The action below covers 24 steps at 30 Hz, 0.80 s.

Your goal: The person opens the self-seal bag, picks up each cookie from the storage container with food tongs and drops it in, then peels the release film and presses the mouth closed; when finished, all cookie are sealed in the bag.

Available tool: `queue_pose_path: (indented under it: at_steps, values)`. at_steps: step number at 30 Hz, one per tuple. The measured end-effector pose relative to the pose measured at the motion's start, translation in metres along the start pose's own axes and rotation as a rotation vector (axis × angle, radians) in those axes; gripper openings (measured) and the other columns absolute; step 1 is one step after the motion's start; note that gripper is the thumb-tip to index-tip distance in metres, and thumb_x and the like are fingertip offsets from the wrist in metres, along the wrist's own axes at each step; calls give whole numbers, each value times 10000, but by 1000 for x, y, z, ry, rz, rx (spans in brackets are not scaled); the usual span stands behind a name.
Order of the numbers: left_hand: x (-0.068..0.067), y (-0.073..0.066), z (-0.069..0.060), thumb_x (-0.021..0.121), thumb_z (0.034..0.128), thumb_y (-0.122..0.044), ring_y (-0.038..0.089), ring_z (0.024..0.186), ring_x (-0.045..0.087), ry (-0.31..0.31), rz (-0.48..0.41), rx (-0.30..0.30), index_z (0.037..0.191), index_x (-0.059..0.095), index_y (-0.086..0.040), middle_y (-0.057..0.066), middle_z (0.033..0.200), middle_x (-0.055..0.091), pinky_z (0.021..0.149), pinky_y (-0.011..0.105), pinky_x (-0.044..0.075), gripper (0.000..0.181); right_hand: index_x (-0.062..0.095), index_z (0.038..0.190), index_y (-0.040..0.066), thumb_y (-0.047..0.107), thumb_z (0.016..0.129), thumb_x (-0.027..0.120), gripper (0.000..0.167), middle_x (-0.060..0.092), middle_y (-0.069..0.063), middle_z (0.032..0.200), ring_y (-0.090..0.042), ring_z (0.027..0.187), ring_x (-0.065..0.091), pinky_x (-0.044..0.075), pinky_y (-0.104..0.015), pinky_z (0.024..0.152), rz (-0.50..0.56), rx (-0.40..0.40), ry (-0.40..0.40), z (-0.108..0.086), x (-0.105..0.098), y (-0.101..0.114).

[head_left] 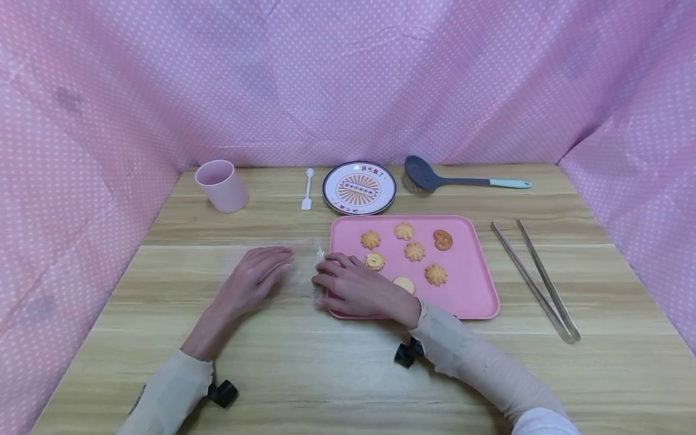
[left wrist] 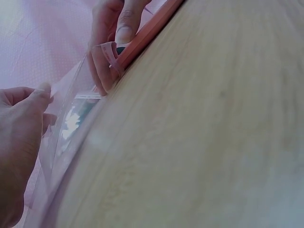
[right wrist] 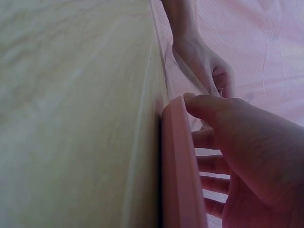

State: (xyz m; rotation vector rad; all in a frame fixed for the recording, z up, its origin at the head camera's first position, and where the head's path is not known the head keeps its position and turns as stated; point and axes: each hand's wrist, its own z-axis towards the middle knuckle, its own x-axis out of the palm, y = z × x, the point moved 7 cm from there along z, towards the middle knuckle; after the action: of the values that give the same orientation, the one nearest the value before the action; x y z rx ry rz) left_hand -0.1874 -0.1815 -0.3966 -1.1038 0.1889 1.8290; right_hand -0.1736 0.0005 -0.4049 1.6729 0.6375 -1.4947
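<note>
A clear plastic bag (head_left: 301, 275) lies at the left edge of the pink tray (head_left: 467, 296). Over the bag, my left hand (head_left: 252, 281) has relaxed fingers; in the left wrist view this hand (left wrist: 21, 137) is beside the film (left wrist: 71, 118), its contact unclear. My right hand (head_left: 361, 290) holds the bag's right end, reaching across the tray's left rim. The left wrist view shows fingers of the right hand (left wrist: 116, 38) through the plastic. Spread fingers of the right hand (right wrist: 256, 152) are beside the tray rim (right wrist: 180, 171). Several cookies (head_left: 414, 251) lie on the tray.
Along the back stand a pink cup (head_left: 225, 190), a small white spoon (head_left: 307, 188), a patterned plate (head_left: 359, 188) and a grey slotted ladle (head_left: 426, 175). Metal tongs (head_left: 544, 290) lie right of the tray. A pink dotted cloth (head_left: 348, 78) hangs behind the table.
</note>
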Motion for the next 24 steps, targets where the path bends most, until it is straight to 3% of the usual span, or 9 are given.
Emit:
queue_pose_path:
  at_steps: [17, 24]
  values:
    - [-2, 0, 3, 704, 904, -21, 390, 1160, 653, 3, 5, 32, 1243, 704, 28, 172, 1259, 707, 992, 626, 457, 342, 538, 1496, 150, 459, 1048, 548, 545, 513, -82, 1501, -277, 1406, 404, 376, -478, 1160, -28, 16, -53, -15, -12, -1]
    - [1, 1, 2, 704, 921, -62, 390, 1183, 640, 28, 8, 16, 1242, 707, 15, 170, 1282, 697, 1014, 628, 449, 331, 516, 1512, 132, 425, 1058, 559, 542, 522, -81, 1497, -278, 1418, 391, 344, -459, 1186, -27, 32, -84, -30, -15, -8]
